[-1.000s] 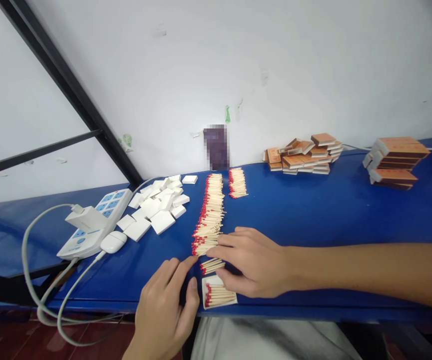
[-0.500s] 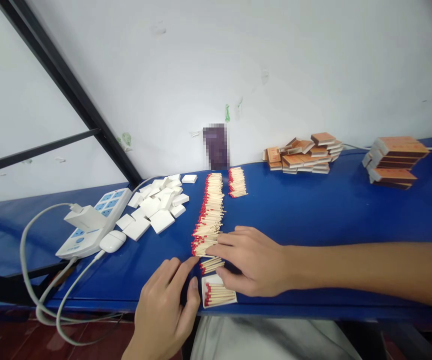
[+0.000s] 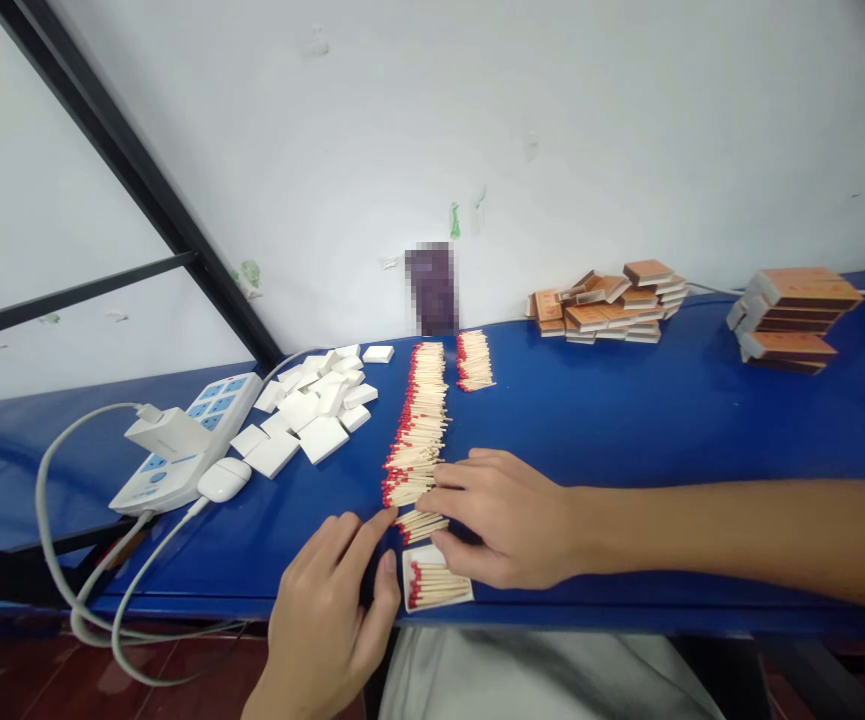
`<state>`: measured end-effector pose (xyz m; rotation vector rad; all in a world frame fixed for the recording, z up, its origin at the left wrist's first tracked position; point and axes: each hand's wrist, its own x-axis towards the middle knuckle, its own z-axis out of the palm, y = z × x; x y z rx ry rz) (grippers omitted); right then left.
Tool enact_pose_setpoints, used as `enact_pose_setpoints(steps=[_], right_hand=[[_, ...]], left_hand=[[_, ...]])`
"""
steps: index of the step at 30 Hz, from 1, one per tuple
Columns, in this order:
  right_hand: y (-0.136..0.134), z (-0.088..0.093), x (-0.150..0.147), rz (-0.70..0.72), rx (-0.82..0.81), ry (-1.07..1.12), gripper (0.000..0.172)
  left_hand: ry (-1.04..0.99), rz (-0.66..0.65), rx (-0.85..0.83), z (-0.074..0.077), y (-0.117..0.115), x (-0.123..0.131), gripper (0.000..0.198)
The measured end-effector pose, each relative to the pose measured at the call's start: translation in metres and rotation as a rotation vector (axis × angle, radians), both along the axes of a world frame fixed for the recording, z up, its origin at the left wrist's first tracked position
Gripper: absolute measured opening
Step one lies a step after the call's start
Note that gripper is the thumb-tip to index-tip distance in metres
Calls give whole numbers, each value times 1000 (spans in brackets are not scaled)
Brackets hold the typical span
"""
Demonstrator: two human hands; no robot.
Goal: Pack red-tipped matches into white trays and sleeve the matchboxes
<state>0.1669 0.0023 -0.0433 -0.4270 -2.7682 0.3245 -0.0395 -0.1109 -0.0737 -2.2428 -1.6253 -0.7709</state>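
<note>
A long row of red-headed matches (image 3: 423,410) lies on the blue table, heads to the left. Just below its near end is a small separate bunch of matches (image 3: 421,525). My left hand (image 3: 331,590) has its thumb and index finger apart, the index fingertip touching the head side of this bunch. From the other side, my right hand (image 3: 503,520) rests its fingertips at the stick ends, thumb spread from the index finger. Nearest me sits a white matchbox tray (image 3: 406,600) with several matches in it, heads left.
White tray pieces (image 3: 323,440) are heaped on the left beside a power strip (image 3: 214,410), cables and a white earphone case (image 3: 224,480). A shorter match row (image 3: 475,360) lies farther back. Orange matchboxes (image 3: 604,320) and another stack (image 3: 799,290) stand right, near the wall.
The small bunch looks larger, with a few more matches parted from the row's near end. My right fingertips have shifted slightly; the left hand is nearly still.
</note>
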Motion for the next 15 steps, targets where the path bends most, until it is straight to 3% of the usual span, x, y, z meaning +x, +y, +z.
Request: enact_pose_setpoints(steps=[15], right_hand=[[0,-1,0,-11,10,22,25]], left_hand=[[17,-2,-8,2,1,-1,31]])
